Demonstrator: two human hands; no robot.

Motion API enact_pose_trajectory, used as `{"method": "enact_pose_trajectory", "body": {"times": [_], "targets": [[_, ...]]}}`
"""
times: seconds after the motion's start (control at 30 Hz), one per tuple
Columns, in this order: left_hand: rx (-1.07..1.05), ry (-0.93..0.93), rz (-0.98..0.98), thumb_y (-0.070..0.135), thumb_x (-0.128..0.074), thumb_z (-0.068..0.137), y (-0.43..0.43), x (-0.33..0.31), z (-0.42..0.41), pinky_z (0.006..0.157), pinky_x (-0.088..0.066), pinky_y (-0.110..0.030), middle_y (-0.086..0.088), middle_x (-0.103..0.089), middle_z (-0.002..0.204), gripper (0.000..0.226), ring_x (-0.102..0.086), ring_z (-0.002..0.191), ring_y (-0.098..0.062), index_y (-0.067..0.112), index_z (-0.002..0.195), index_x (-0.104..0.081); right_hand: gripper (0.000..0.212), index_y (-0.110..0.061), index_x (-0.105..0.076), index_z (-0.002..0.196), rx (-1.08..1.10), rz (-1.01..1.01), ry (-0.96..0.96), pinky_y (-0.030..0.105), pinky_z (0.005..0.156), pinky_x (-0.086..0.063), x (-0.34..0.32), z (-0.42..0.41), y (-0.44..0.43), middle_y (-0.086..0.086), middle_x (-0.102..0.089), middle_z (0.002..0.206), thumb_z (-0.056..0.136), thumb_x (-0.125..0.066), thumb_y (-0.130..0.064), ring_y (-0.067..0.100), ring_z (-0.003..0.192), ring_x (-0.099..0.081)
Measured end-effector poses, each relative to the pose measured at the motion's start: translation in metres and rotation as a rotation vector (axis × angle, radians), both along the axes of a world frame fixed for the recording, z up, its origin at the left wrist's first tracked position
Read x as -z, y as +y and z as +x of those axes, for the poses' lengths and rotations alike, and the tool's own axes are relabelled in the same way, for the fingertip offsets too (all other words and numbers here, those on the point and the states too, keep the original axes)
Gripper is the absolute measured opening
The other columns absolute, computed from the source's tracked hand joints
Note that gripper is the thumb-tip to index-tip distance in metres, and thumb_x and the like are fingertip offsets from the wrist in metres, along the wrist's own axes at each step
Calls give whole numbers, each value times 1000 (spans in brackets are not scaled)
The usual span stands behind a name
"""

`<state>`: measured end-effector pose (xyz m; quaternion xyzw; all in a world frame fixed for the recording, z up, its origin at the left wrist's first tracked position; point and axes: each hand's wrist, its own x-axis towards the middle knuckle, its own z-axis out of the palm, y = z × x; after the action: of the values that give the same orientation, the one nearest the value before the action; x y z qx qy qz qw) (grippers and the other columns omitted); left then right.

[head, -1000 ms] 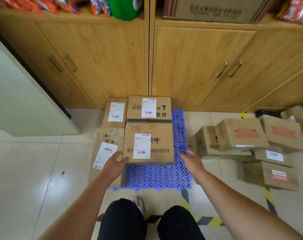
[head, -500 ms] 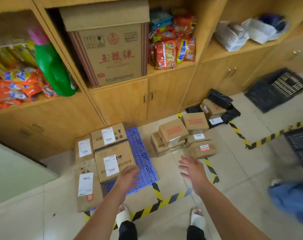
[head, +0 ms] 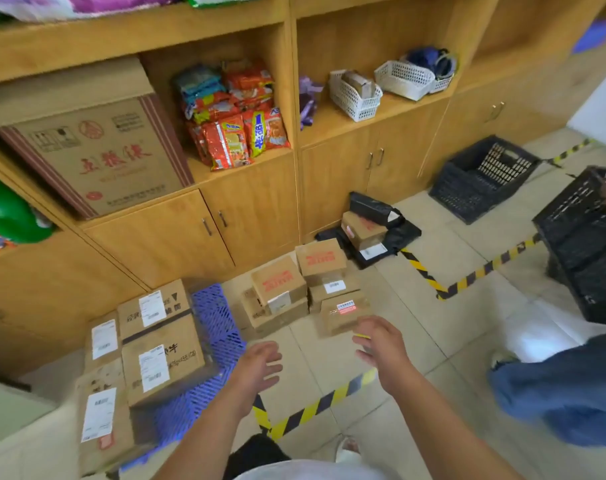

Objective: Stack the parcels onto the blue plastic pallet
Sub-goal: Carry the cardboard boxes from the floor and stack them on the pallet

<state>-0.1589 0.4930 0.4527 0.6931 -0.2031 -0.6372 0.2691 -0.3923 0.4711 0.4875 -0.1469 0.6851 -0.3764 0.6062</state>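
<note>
Pale floor tiles (head: 329, 362) crossed by yellow-and-black tape are carrying two lots. Lot one: several brown cardboard parcels with white labels (head: 163, 358) are sitting on the blue plastic lattice pallet (head: 215, 320), at your left. Lot two: a loose heap of small taped cardboard parcels (head: 277, 284) is waiting just right of it, below the wooden cabinets (head: 256, 206). Your left hand (head: 260, 365) and right hand (head: 377, 344) are hovering spread and empty near the closest carton (head: 343, 317). It is probably light and stiff, so grip its opposite side faces.

Bare floor (head: 332, 358) between pallet (head: 215, 320) and parcel pile (head: 305, 292) — unobstructed.
</note>
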Motion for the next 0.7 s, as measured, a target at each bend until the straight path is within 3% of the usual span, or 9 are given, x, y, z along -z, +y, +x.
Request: {"method": "enact_pose_trajectory", "body": {"times": [0.2,0.37,0.5,0.7], "targets": [[-20,-30,7,26,-52,101,-48,2,-30,92,-51,-41,-9,-64,116,8,-64,107,-27,25,97,-59,21,-10,-67,111,17,-3,-20,46,98,-53,3,-32,-39,13,-72,103,93,-59,-4,20,89,-69],[-71,-13,77,25,-53,100,-105,30,-48,93,-52,-41,-12,-64,120,24,-64,106,-28,13,121,-57,17,-16,-67,110,-54,24,44,42,93,-54,9,-55,-88,9,-71,108,97,-56,-18,21,101,-67],[-116,15,154,25,-49,102,-164,56,-54,95,-50,-40,-14,-60,128,35,-61,110,-28,9,133,-51,12,-15,-65,103,-106,62,130,37,84,-52,7,-76,-149,9,-69,104,99,-55,-18,20,95,-65],[-141,-22,250,26,-48,101,-230,80,-54,97,-49,-40,-13,-60,129,37,-60,114,-28,9,134,-52,15,-14,-64,102,-176,105,166,43,94,-50,17,-88,-235,8,-69,100,101,-50,-15,21,93,-65]]}}
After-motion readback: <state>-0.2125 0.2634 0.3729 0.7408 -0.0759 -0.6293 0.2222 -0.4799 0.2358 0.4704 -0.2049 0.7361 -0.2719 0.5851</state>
